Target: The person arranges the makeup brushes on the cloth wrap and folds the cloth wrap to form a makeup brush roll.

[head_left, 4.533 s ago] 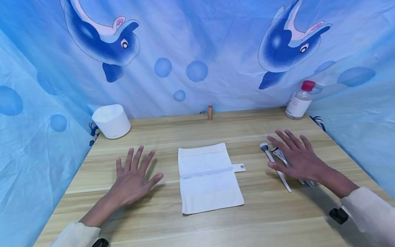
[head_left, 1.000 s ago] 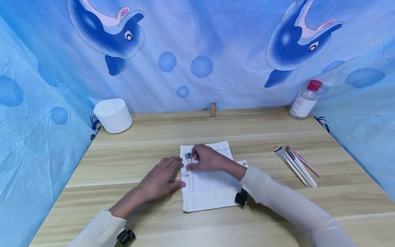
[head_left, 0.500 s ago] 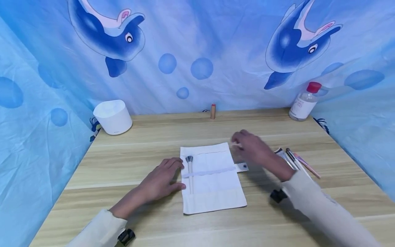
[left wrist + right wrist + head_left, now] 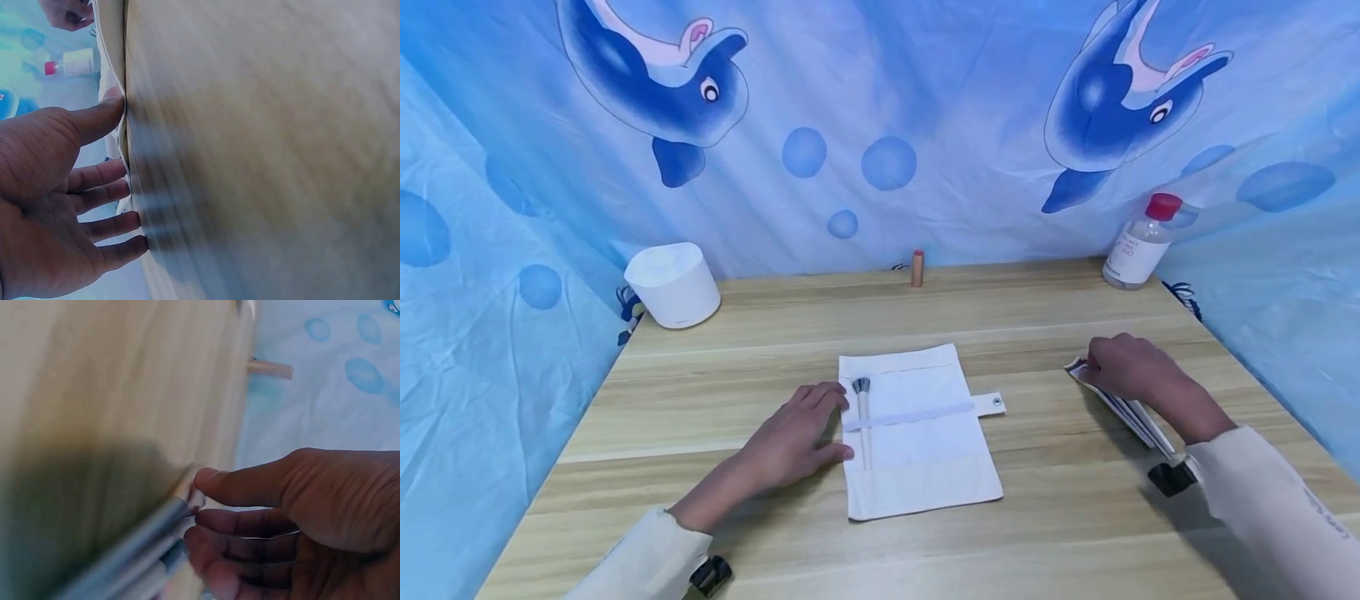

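A white cloth brush roll [image 4: 917, 492] lies unfolded mid-table, with a lilac elastic band [image 4: 917, 416] across it. One white-handled makeup brush [image 4: 862, 408] lies under the band at the left, bristles away from me. My left hand [image 4: 790, 437] rests its fingertips and thumb on the roll's left edge. At the right, my right hand [image 4: 1131, 367] is over the loose makeup brushes [image 4: 1131, 417], hiding part of them. In the right wrist view, the thumb and forefinger of that hand [image 4: 250, 531] pinch one brush near its head, somewhat blurred.
A white rounded container [image 4: 673, 287] stands at the back left. Near the back edge is a small copper-coloured tube [image 4: 917, 269]. A clear bottle with a red cap [image 4: 1137, 242] stands at the back right. A snap tab [image 4: 990, 403] sticks out from the roll's right side.
My right hand let go of the makeup brush under the band and moved right to the loose brushes. My left hand came from the table to the roll's left edge and stays there.
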Tool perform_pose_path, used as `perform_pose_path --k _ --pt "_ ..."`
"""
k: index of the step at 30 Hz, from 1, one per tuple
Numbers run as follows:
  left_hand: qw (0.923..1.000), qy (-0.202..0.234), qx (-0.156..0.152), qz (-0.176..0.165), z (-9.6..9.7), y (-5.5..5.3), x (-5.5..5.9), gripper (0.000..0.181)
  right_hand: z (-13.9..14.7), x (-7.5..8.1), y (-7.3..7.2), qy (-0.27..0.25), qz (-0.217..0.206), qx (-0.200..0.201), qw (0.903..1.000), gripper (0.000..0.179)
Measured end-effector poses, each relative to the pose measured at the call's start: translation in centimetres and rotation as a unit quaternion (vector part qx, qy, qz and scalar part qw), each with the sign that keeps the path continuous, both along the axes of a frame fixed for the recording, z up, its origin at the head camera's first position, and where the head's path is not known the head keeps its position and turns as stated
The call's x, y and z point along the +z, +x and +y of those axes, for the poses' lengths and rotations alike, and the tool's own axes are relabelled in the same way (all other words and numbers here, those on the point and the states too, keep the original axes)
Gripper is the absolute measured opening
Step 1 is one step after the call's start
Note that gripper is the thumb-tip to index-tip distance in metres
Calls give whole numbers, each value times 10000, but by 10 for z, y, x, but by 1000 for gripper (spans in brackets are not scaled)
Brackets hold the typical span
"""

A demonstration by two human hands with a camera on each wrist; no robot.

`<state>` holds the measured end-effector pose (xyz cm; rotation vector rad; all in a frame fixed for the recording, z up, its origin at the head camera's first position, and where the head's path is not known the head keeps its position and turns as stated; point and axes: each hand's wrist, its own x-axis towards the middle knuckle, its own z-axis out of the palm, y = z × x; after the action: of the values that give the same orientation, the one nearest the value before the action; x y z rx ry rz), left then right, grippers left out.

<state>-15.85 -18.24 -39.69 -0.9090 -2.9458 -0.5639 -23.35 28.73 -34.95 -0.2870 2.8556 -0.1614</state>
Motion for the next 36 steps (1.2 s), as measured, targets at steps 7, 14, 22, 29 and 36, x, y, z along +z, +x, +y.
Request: perform_pose_path --k 7,14,22,29,36 --pt "10000 39 -3 13 -1 2 0 55 -13 -14 -1 -326 295 149 9989 18" --pt "10000 0 78 -51 -2 3 -1 56 -25 -19 -7 -568 344 343 9972 18" --pt "10000 24 82 12 -2 2 -3 57 -33 -7 -16 -873 621 642 9922 12" --pt "10000 -27 71 -44 -2 1 -2 58 -43 8 -26 -1544 1455 371 9765 17" --pt "9999 32 91 -73 -3 2 -3 56 -68 12 -34 -2561 2060 318 9439 22"
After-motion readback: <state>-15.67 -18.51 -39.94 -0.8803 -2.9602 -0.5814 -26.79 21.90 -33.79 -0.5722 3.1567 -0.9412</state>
